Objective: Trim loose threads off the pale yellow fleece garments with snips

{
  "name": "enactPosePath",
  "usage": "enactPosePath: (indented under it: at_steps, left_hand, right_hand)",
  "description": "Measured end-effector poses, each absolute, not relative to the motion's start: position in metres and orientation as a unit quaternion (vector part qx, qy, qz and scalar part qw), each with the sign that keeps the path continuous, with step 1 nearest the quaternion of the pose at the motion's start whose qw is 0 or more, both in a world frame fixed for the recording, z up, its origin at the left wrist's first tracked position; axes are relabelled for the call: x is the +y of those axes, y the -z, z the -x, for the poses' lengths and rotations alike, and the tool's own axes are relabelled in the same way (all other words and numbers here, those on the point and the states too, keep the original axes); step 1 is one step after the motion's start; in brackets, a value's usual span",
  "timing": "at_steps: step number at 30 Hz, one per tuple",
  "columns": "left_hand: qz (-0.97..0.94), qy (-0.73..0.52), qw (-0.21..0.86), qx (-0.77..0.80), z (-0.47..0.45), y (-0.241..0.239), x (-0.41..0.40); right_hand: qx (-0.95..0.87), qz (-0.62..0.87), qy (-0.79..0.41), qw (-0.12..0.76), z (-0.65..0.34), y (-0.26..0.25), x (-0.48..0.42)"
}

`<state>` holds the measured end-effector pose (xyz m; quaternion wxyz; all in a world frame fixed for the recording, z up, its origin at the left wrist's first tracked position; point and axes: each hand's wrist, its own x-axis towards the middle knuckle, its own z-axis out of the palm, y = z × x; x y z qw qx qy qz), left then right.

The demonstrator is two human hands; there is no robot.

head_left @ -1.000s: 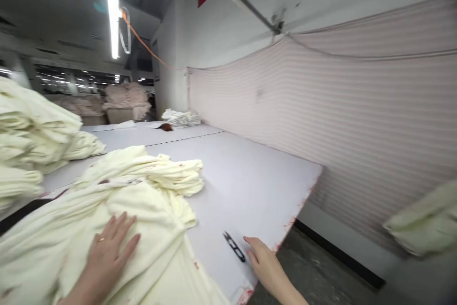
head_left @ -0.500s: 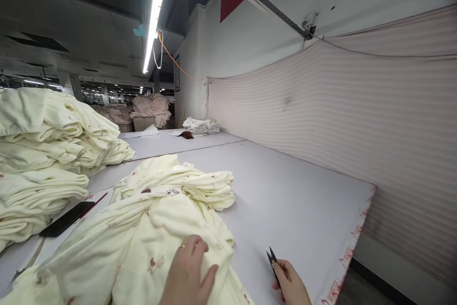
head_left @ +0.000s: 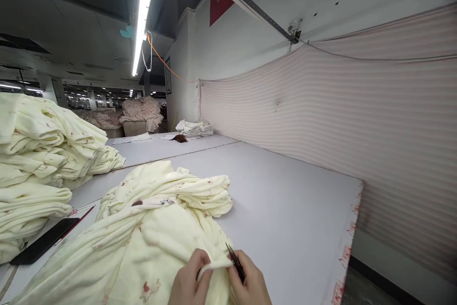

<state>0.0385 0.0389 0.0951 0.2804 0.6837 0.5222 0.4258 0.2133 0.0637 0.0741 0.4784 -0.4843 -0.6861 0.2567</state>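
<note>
Pale-yellow fabric (head_left: pixel 160 245), probably soft and floppy, seems best held at the fold (head_left: pixel 218 264) the left hand (head_left: pixel 189 280) pinches, while the right hand (head_left: pixel 251 280) grips dark snips (head_left: pixel 236 264).

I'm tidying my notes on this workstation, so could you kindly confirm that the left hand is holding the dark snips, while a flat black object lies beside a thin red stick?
Not quite: the head view shows the dark snips in the right hand, not the left hand. A flat black object does lie beside a thin red stick.
</note>
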Motion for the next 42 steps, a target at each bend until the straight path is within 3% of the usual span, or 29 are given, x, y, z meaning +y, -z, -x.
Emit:
enactPosePath:
  at_steps: [4,9,17,23,28,37,42]
  left_hand:
    - [-0.52,-0.482,0.505,0.492,-0.016,-0.114,0.039]
    - [-0.433,-0.509,0.605,0.432,0.001,-0.12,0.034]
    - [-0.475,-0.488,0.568,0.463,0.01,-0.112,0.03]
    - [-0.42,-0.522,0.64,0.378,0.011,-0.117,0.025]
    - [-0.376,-0.55,0.661,0.345,0.009,-0.117,0.023]
    - [-0.409,-0.534,0.655,0.344,0.013,-0.102,0.026]
    - [-0.468,-0.516,0.584,0.417,0.011,-0.114,0.02]
  right_hand:
    - [-0.679,0.504,-0.236,0.478,-0.197,-0.088,0.063]
    - [-0.747,0.482,-0.227,0.398,-0.191,-0.102,0.051]
    - [-0.799,0.474,-0.134,0.344,-0.184,-0.124,0.033]
    - [-0.788,0.476,-0.193,0.34,-0.182,-0.128,0.032]
    - [-0.814,0.471,-0.162,0.3,-0.186,-0.132,0.032]
    - [-0.81,0.467,-0.189,0.3,-0.177,-0.132,0.029]
    - [-0.748,0.5,-0.246,0.361,-0.181,-0.13,0.034]
